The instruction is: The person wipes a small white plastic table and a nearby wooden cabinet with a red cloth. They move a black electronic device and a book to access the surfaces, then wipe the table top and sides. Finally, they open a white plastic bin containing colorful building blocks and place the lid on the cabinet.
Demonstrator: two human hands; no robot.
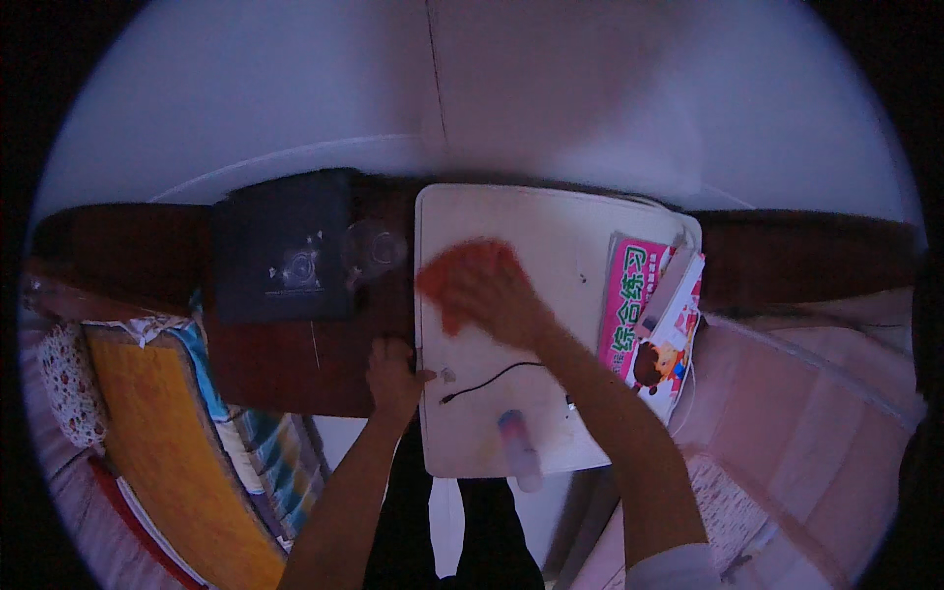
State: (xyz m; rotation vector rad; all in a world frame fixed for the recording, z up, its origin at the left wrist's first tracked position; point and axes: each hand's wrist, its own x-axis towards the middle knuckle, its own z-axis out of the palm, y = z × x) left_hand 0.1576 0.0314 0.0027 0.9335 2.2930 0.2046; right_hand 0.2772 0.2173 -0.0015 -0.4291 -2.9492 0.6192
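Note:
My right hand (490, 295) lies flat over an orange cloth (490, 252), pressing it against the white tabletop (560, 214); hand and cloth are slightly blurred. At the tabletop's left edge rests my left hand (394, 372), with its thumb reaching over that edge and its fingers by the dark wooden table (273, 361). Whether those fingers grip anything is hidden. Between my arms lies a black cable (487, 382) with a small plug. Near the front edge is a translucent bottle (522, 453) with a bluish top.
A pink workbook (623, 295) with printed writing and a small white box (671, 295) lie at the tabletop's right side. On the dark table is a flat dark case (284, 251). Beds with a yellow mat (166, 435) and pink bedding (804, 413) flank both sides.

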